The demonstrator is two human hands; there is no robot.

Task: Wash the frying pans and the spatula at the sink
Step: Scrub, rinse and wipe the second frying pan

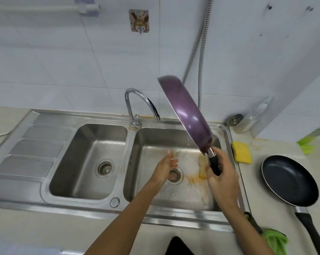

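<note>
Right hand (222, 178) grips purple frying pan (186, 115) by handle, upended over right basin (218, 133); left hand (165, 165) open, empty. Best drained fully, grip kept firm.

Home kitchen: tiled wall (63, 57), steel double sink (85, 197), faucet (137, 103), countertop (266, 190).

Two frying pans: one purple round frying pan (185, 115) and one black non-stick frying pan (290, 180). Two stainless steel sink basins: left basin (78, 144) and right basin (155, 142). One curved chrome tap (128, 105). One yellow rectangular sponge (242, 151). One green cloth (276, 240).
</note>
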